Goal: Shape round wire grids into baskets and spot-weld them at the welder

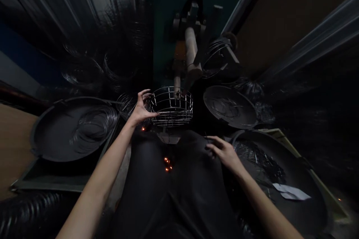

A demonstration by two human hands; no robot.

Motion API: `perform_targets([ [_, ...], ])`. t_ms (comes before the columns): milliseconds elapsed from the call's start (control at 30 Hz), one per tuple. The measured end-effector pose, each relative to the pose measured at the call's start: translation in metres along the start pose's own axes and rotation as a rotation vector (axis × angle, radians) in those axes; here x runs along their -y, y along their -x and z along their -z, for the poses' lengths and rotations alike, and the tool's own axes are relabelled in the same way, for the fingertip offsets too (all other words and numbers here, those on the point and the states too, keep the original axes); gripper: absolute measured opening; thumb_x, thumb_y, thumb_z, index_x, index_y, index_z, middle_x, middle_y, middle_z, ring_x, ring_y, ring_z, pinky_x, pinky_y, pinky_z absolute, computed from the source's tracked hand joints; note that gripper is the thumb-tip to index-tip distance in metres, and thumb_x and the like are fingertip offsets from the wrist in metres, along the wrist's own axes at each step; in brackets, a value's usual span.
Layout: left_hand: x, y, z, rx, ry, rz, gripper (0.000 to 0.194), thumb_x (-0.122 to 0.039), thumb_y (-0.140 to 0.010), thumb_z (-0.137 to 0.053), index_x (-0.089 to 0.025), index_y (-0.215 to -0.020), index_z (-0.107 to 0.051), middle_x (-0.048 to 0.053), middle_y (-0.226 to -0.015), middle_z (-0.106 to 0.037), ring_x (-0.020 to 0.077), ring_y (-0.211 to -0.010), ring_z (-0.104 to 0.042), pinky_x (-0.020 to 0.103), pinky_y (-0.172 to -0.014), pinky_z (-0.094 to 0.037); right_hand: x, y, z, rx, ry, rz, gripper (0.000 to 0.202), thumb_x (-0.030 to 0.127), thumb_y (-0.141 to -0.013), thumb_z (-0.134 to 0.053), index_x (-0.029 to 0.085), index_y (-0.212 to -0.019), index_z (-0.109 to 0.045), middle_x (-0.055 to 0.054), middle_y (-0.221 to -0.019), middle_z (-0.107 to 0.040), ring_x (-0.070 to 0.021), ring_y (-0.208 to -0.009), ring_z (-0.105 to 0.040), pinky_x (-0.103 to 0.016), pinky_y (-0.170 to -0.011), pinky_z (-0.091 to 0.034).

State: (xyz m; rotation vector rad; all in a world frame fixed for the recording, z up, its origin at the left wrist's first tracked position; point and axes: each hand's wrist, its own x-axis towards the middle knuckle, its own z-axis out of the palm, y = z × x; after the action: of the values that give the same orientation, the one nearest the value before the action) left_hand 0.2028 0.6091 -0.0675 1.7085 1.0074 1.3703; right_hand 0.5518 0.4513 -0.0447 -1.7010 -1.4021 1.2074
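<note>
A round basket of shiny metal wire point(171, 117) sits in front of me, under the electrode end of a welding machine point(192, 50). My left hand point(142, 108) grips the basket's left side, thumb at the lower front wires and fingers near the upper rim. Above the dark apron on my lap point(179, 179), my right hand point(221, 151) is apart from the basket, its fingers curled together. A thin dark sliver shows at its fingertips, too small to make out. Orange sparks point(167, 164) glow over the apron between my arms.
On the left, a round dark tray point(53, 130) holds wire rings point(94, 127). Two more trays stand at right: a farther one point(209, 99) with wires, and a nearer one point(303, 171) with short wires and a white paper point(291, 192). Wire coils point(81, 71) lie behind left.
</note>
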Motion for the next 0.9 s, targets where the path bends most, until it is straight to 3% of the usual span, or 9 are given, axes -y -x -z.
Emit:
perform_targets([
  [133, 0.003, 0.003, -0.001, -0.035, 0.03, 0.067, 0.102, -0.036, -0.043, -0.09, -0.03, -0.126, -0.031, 0.009, -0.124, -0.047, 0.0257, -0.12, -0.048, 0.046, -0.099, -0.044, 0.04, -0.015, -0.012, 0.041, -0.034, 0.105, 0.04, 0.054, -0.074, -0.065, 0.017, -0.087, -0.06, -0.002, -0.067, -0.062, -0.0153, -0.054, -0.057, -0.028, -0.054, -0.049],
  [233, 0.013, 0.002, -0.007, -0.018, 0.102, 0.138, 0.102, -0.032, -0.042, -0.09, -0.032, -0.126, -0.032, 0.008, -0.126, -0.046, 0.0256, -0.121, -0.048, 0.048, -0.1, -0.043, 0.044, -0.019, -0.017, 0.064, 0.046, 0.176, 0.036, 0.052, -0.077, -0.061, 0.017, -0.084, -0.062, -0.002, -0.069, -0.062, -0.016, -0.059, -0.058, -0.028, -0.059, -0.049],
  [367, 0.025, 0.007, -0.017, -0.033, 0.224, 0.204, 0.097, -0.028, -0.047, -0.088, -0.036, -0.125, -0.031, 0.006, -0.129, -0.045, 0.0232, -0.124, -0.045, 0.048, -0.102, -0.04, 0.02, -0.017, -0.02, 0.011, 0.216, 0.273, 0.031, 0.049, -0.081, -0.057, 0.019, -0.082, -0.066, -0.004, -0.08, -0.065, -0.0191, -0.075, -0.061, -0.03, -0.07, -0.048],
  [633, 0.035, 0.012, -0.024, -0.04, 0.349, 0.183, 0.093, -0.03, -0.05, -0.086, -0.036, -0.122, -0.028, 0.006, -0.132, -0.043, 0.0228, -0.128, -0.044, 0.046, -0.103, -0.04, -0.066, -0.007, -0.038, -0.326, 0.4, 0.413, 0.041, 0.055, -0.091, -0.044, 0.022, -0.084, -0.067, -0.008, -0.082, -0.065, -0.026, -0.08, -0.061, -0.04, -0.074, -0.051],
  [900, 0.047, -0.008, -0.036, -0.097, 0.475, 0.225, 0.094, -0.024, -0.045, -0.087, -0.036, -0.12, -0.032, 0.005, -0.129, -0.043, 0.0222, -0.125, -0.046, 0.048, -0.103, -0.04, -0.078, -0.01, -0.045, -0.391, 0.472, 0.465, 0.035, 0.048, -0.095, -0.042, 0.022, -0.091, -0.067, -0.007, -0.081, -0.064, -0.0244, -0.078, -0.059, -0.041, -0.076, -0.049],
])
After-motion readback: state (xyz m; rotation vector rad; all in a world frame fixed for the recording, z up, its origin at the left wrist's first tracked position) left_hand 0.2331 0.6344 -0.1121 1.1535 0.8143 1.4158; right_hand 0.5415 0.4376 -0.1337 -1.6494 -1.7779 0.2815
